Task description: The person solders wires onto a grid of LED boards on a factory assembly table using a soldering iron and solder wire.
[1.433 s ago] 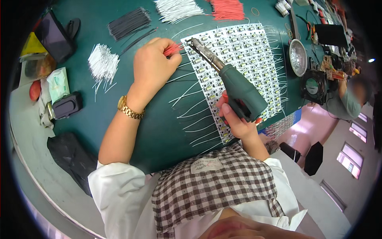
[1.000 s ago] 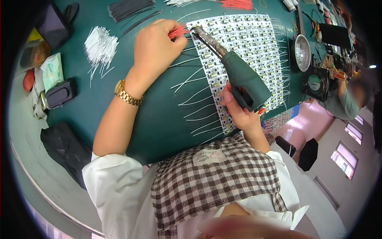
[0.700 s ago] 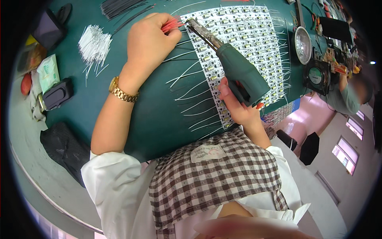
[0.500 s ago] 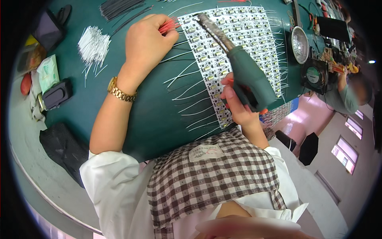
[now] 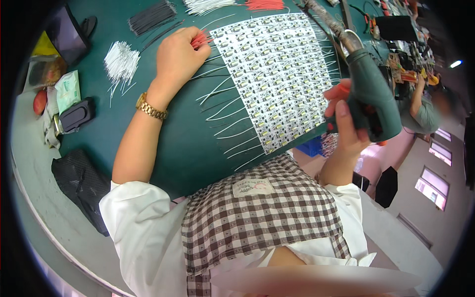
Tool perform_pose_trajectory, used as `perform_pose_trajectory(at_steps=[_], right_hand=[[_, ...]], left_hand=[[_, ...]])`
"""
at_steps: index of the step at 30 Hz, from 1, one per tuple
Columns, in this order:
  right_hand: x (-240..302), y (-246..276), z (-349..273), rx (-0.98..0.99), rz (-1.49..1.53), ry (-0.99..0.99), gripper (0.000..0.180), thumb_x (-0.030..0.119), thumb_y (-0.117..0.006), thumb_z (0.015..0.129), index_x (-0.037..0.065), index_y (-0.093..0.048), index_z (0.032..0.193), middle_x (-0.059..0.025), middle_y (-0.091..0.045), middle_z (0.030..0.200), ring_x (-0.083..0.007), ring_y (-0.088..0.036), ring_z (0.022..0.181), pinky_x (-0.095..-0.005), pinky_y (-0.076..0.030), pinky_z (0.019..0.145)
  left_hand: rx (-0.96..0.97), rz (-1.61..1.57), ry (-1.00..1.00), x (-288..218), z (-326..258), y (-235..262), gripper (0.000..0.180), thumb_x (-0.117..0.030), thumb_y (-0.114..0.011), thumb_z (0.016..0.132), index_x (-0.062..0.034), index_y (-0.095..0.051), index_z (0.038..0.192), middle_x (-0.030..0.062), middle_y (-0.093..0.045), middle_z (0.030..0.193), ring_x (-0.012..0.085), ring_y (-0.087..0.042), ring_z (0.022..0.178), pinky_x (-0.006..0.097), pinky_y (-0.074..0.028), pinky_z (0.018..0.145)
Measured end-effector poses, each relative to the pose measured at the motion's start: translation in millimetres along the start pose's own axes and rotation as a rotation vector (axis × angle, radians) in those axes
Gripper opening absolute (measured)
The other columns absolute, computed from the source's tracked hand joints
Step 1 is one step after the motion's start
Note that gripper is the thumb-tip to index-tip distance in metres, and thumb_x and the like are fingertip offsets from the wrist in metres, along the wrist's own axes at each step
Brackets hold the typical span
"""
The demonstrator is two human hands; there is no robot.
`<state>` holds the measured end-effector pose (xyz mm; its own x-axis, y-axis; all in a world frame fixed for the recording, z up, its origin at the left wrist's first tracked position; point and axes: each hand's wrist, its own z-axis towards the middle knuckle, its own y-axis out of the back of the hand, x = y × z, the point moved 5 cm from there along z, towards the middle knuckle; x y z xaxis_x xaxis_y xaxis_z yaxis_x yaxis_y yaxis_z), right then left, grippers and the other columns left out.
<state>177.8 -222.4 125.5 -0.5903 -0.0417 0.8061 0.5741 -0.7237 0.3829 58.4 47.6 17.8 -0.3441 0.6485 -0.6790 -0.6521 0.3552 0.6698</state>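
My left hand (image 5: pixel 179 57) is closed around a bundle of short red wires (image 5: pixel 200 40) at the board's far left corner. A white panel of circuit boards (image 5: pixel 274 81) lies on the green table, with rows of small parts. White and black wires stick out from its left edge, and more wires from its right edge. My right hand (image 5: pixel 350 126) grips a dark green soldering gun (image 5: pixel 372 84) by its handle, beyond the panel's right edge. Its long, stained metal barrel (image 5: pixel 329 20) slants up to the far left, and the tip lies near the far edge of the picture.
Left of my left hand lies a heap of white wires (image 5: pixel 120 63). Black wires (image 5: pixel 152 19), more white wires (image 5: pixel 210 4) and red wires (image 5: pixel 264 4) lie at the far side. A black case (image 5: pixel 77 115) sits at the left. Another person (image 5: pixel 424 106) works at the right.
My right hand has carried the soldering gun to the right, off the panel. My left hand keeps the red wires at the corner. The view has shifted slightly, showing more of the far side.
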Motion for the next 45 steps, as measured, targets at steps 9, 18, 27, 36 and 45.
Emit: perform_pose_trajectory(at_steps=[9,18,27,36,45], right_hand=[[60.8,99.5,90.9,0.029,-0.569,0.064,0.026,0.011,-0.069,0.082,0.001,-0.065,0.106,-0.0027,-0.063,0.076,-0.0066,-0.056,0.061,-0.0207,-0.043,0.052],[55.7,127.9,120.9,-0.04,-0.683,0.258,0.018,0.021,-0.064,0.087,0.007,-0.069,0.098,-0.0033,-0.068,0.078,-0.0097,-0.063,0.062,-0.0242,-0.047,0.053],[-89.6,-52.9,-10.8,-0.068,0.815,-0.417,0.039,0.009,-0.059,0.085,-0.004,-0.048,0.12,-0.0099,-0.059,0.082,-0.0158,-0.059,0.062,-0.0297,-0.051,0.059],[-83.8,-87.7,-31.5,0.189,0.695,-0.296,0.034,0.013,-0.054,0.091,-0.004,-0.048,0.12,-0.0093,-0.059,0.083,-0.0145,-0.058,0.064,-0.0275,-0.048,0.06],[-79.2,-89.9,-30.3,0.307,0.418,-0.298,0.026,0.015,-0.054,0.092,-0.004,-0.051,0.11,-0.0067,-0.058,0.075,-0.0114,-0.055,0.059,-0.0259,-0.045,0.056]], left_hand=[[0.152,0.146,-0.109,14.2,14.7,6.0,0.013,-0.014,-0.062,0.081,-0.004,-0.064,0.089,0.0175,-0.065,0.089,0.0354,-0.061,0.085,0.044,-0.049,0.073],[-0.103,0.417,0.046,22.8,50.1,72.8,0.02,-0.018,-0.058,0.085,-0.0038,-0.065,0.098,0.0191,-0.065,0.091,0.0379,-0.061,0.089,0.045,-0.049,0.076],[-0.028,-0.028,0.017,0.9,13.9,-19.3,0.018,-0.019,-0.064,0.077,-0.0024,-0.068,0.083,0.0148,-0.066,0.082,0.0299,-0.064,0.075,0.038,-0.05,0.068],[0.082,-0.007,0.15,8.1,21.4,-8.9,0.021,-0.023,-0.067,0.077,-0.0027,-0.068,0.082,0.0083,-0.063,0.065,0.0159,-0.058,0.059,0.029,-0.046,0.06],[0.08,-0.044,0.084,5.9,15.3,-6.4,0.022,-0.023,-0.068,0.075,-0.0018,-0.067,0.08,0.0068,-0.062,0.065,0.0129,-0.056,0.057,0.028,-0.045,0.059]])
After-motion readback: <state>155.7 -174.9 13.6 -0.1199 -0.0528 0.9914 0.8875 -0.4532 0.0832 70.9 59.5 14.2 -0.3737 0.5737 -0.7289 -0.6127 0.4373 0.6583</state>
